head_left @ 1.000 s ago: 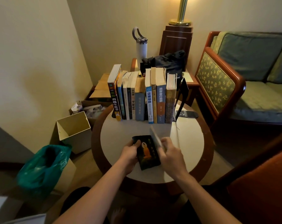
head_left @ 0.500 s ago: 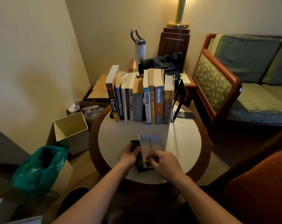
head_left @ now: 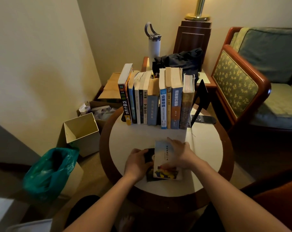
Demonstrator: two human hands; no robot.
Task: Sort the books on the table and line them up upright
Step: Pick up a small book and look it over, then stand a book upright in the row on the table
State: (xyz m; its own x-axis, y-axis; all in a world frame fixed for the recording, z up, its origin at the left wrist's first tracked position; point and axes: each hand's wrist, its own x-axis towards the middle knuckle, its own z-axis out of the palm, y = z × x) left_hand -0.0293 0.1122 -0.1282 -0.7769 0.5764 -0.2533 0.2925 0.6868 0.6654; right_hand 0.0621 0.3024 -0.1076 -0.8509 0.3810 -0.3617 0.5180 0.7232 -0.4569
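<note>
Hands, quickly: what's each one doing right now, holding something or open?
Left hand: grips the dark book by its left edge.
Right hand: open, fingers lying flat on the pale book; somewhat blurred.

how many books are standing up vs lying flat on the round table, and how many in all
upright books: 10 spines that I can make out in the row
flat books: 2, the pale book lying partly on the dark book
total: 12
</note>
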